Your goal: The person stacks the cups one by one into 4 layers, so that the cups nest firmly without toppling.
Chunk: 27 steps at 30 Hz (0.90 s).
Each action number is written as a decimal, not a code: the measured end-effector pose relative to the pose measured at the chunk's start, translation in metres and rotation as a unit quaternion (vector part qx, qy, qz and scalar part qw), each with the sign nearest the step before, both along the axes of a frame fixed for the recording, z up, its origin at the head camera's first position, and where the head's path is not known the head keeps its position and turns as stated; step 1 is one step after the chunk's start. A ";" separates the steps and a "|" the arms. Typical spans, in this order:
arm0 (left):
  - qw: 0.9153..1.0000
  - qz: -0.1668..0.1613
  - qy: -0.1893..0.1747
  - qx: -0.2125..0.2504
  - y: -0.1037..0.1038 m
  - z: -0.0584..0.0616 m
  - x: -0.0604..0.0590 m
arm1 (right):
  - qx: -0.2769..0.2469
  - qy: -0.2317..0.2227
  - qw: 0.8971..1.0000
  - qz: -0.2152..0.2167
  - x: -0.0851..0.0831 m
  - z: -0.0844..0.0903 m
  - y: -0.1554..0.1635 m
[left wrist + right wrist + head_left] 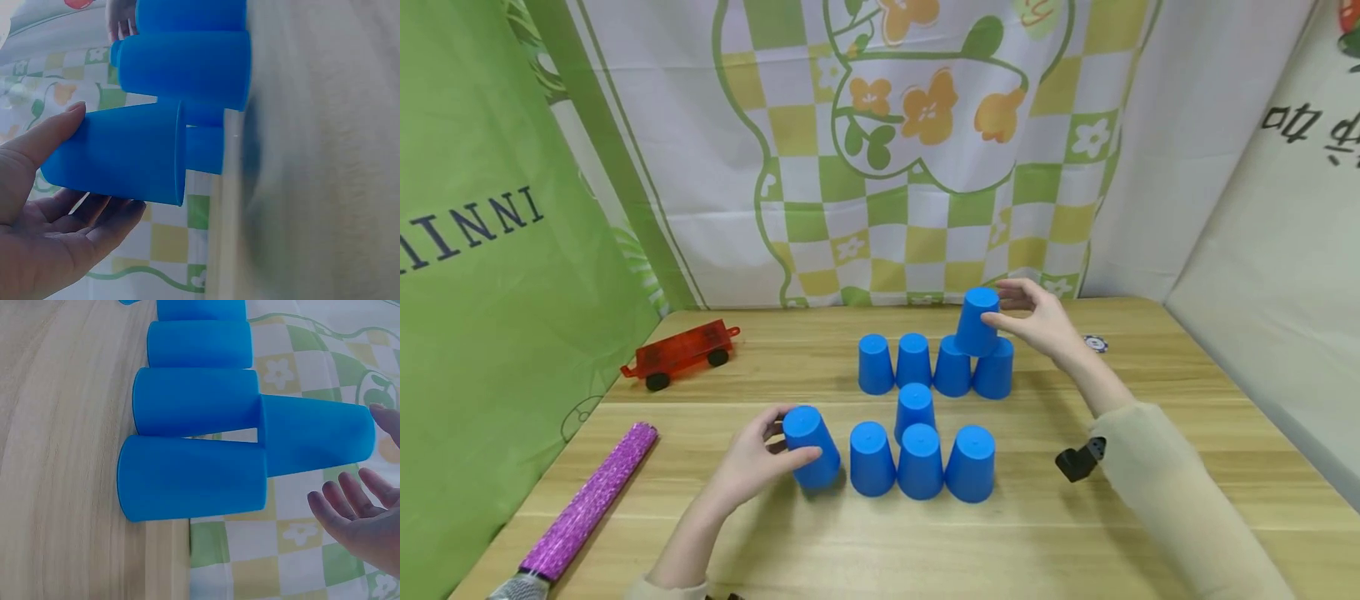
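Observation:
My left hand (752, 458) grips an upside-down blue cup (811, 450) between thumb and fingers at the front left. The cup is tilted; in the left wrist view the cup's rim (180, 153) faces the table. At the back, my right hand (1037, 321) is spread around another upside-down cup (977, 323), which rests across two cups of the back row. In the right wrist view the thumb is right at this cup's top end (365, 434), with the fingers (334, 509) spread apart from its side.
Several cups form the back row (876, 365); three more make a front row (920, 462), with a single cup (915, 407) behind them. A red toy wagon (681, 352) and a purple glittery microphone (591, 504) lie left. A chip (1095, 343) lies back right.

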State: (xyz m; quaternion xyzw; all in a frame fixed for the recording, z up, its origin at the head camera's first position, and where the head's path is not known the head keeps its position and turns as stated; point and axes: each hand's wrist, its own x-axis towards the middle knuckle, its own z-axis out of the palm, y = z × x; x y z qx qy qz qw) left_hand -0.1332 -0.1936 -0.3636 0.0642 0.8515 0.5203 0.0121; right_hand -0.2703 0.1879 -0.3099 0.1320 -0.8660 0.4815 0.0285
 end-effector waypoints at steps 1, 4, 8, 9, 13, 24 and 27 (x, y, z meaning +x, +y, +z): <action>1.000 -0.002 0.008 0.000 -0.001 0.004 0.000 | -0.001 0.002 1.000 0.000 0.002 0.001 0.002; 0.999 -0.004 0.032 0.000 -0.003 0.015 -0.002 | -0.010 0.004 1.000 -0.003 0.011 0.002 0.007; 0.998 0.005 0.058 0.000 -0.005 0.028 -0.006 | -0.021 0.004 1.000 0.005 0.025 0.002 0.014; 0.998 0.008 0.064 0.000 -0.005 0.032 -0.007 | -0.021 0.003 1.000 0.009 0.029 0.002 0.016; 0.996 0.020 0.081 -0.001 -0.003 0.043 -0.013 | -0.019 -0.005 1.000 0.024 0.046 0.000 0.020; 0.995 0.029 0.092 -0.011 0.003 0.061 -0.035 | -0.022 -0.036 0.997 0.070 0.080 -0.015 0.018; 0.995 0.028 0.092 -0.014 0.004 0.064 -0.046 | -0.020 -0.044 0.995 0.084 0.088 -0.021 0.017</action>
